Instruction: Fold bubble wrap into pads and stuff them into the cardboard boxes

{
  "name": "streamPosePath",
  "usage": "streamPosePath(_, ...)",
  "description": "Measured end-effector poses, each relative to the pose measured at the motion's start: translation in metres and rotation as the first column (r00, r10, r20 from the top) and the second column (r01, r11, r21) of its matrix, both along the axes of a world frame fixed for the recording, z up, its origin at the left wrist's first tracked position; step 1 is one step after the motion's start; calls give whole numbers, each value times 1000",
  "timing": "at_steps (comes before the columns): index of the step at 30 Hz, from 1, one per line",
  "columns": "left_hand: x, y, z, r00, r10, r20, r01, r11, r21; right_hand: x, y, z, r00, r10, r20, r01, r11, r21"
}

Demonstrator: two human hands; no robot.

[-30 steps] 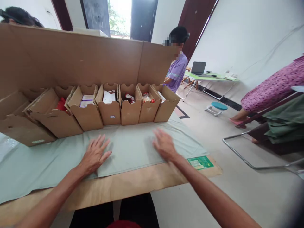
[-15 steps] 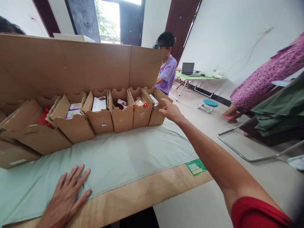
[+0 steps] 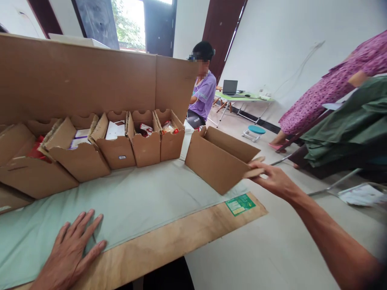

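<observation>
My right hand [image 3: 273, 179] grips the near end of an open-topped cardboard box [image 3: 216, 163], thumb and fingers on its end wall. The box sits at an angle, apart from the row, over the right end of the pale green cloth [image 3: 145, 197]; its floor is hidden. My left hand [image 3: 71, 249] lies flat with spread fingers on the cloth and the wooden table edge, holding nothing. Similar boxes stand in a row: one with red and clear packets [image 3: 169, 128], one with a red-and-white packet [image 3: 146, 129], one with a white item [image 3: 115, 129].
A tall cardboard panel [image 3: 99, 76] rises behind the row. The table's wooden edge [image 3: 169, 245] bears a green label [image 3: 241, 204]. A person in a purple shirt [image 3: 205, 94] sits beyond. On the right are a blue stool [image 3: 256, 129] and another person's patterned clothing [image 3: 320, 100].
My right hand has taken hold of the rightmost box and pulled it out of the row, toward me and rightward. My left hand stays flat. The view has shifted slightly right.
</observation>
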State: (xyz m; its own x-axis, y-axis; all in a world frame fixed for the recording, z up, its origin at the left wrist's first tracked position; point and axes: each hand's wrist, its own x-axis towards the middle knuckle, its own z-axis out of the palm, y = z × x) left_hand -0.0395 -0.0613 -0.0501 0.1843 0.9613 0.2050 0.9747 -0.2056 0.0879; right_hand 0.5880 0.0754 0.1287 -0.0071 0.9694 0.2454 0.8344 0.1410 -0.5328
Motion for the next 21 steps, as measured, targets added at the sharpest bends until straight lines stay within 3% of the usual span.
streamPosePath(3, 35, 18, 25, 989, 24, 147, -24, 1000, 2, 39, -39, -12, 946, -155, -286, 142, 988, -66)
streamPosePath(6, 106, 59, 58, 910, -51, 412, 92, 993, -80, 39, -59, -29, 828, -187, -529, 130, 981, -144)
streamPosePath(8, 166, 99, 78, 791, -135, 597, 257, 958, -124, 21, -59, -42, 810, -154, -566, 72, 984, -165)
streamPosePath(10, 226, 142, 91, 564, -155, 811, 418, 901, -118, 0, -50, -55, 809, -126, -575, 50, 988, -146)
streamPosePath(12, 277, 179, 97, 475, -179, 862, 482, 872, -85, -17, -37, -65, 795, -138, -591, 105, 990, -89)
streamPosePath(14, 312, 199, 97, 391, -216, 894, 531, 847, -28, -23, -25, -71, 781, -148, -607, 162, 986, -32)
streamPosePath(17, 328, 189, 86, 314, -238, 919, 529, 847, 39, -18, -14, -76, 774, -101, -625, 132, 991, 2)
streamPosePath(21, 305, 142, 63, 334, -205, 920, 413, 909, 53, -22, 5, -82, 738, -3, -675, -6, 1000, -11)
